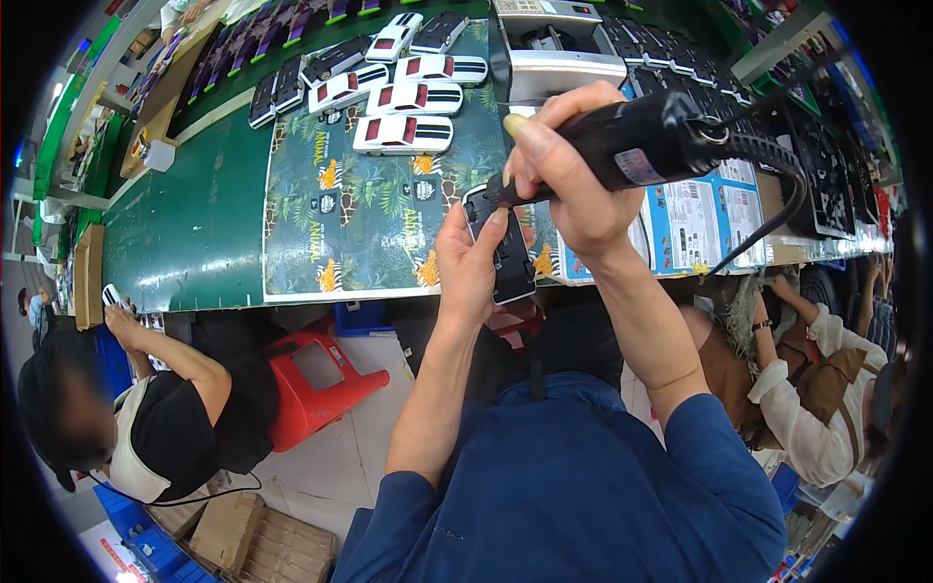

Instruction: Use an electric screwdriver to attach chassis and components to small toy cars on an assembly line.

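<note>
My left hand (468,257) grips a toy car (513,260) turned over, its black underside facing up, at the bench's front edge. A black electric screwdriver (622,141) is held in my right hand (583,180), fingers wrapped round its body. The tool's tip points down at the upper end of the car's underside; whether it touches a screw is hidden by my fingers. A coiled black cable runs from the tool's back end. White toy cars with black stripes (403,135) stand on the printed sheet (374,214) beyond my left hand, with several overturned ones beside them.
A metal box-like device (569,73) stands at the back, with rows of black car undersides (671,53) to its right. Purple and green parts (262,44) line the far left. People sit at both sides; a red stool (316,379) stands at the left.
</note>
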`<state>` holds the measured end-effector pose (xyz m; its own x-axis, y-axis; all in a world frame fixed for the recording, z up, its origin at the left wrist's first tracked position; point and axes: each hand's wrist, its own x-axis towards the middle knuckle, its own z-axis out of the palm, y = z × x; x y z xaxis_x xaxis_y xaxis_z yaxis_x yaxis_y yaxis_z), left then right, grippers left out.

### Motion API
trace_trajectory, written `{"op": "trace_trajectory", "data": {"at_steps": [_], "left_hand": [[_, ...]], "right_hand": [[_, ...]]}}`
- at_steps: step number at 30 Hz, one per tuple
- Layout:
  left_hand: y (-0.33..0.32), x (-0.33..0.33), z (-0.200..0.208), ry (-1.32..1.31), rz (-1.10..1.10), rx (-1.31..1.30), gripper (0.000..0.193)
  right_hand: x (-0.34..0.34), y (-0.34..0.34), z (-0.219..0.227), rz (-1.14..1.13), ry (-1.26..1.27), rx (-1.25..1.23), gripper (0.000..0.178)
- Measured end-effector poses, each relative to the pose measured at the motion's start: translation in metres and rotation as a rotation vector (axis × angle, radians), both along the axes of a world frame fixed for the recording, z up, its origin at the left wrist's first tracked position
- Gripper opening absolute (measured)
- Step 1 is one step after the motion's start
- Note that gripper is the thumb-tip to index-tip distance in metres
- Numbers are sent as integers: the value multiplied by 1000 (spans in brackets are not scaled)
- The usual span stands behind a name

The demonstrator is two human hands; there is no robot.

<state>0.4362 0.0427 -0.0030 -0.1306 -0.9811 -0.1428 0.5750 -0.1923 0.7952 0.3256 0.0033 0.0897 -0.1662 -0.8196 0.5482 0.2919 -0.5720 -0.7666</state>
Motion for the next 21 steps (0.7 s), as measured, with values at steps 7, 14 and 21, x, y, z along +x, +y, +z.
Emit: {"op": "trace_trajectory", "data": {"at_steps": [7, 14, 21], "left_hand": [[0, 2, 3, -36, -25, 53, 22], [-3, 1, 3, -9, -34, 70, 24], [-6, 8, -6, -63, -59, 74, 26]], "right_hand": [[-4, -6, -8, 78, 104, -19, 17], [-10, -13, -12, 121, 273, -209, 18], [-6, -12, -13, 69, 214, -246, 17]]}}
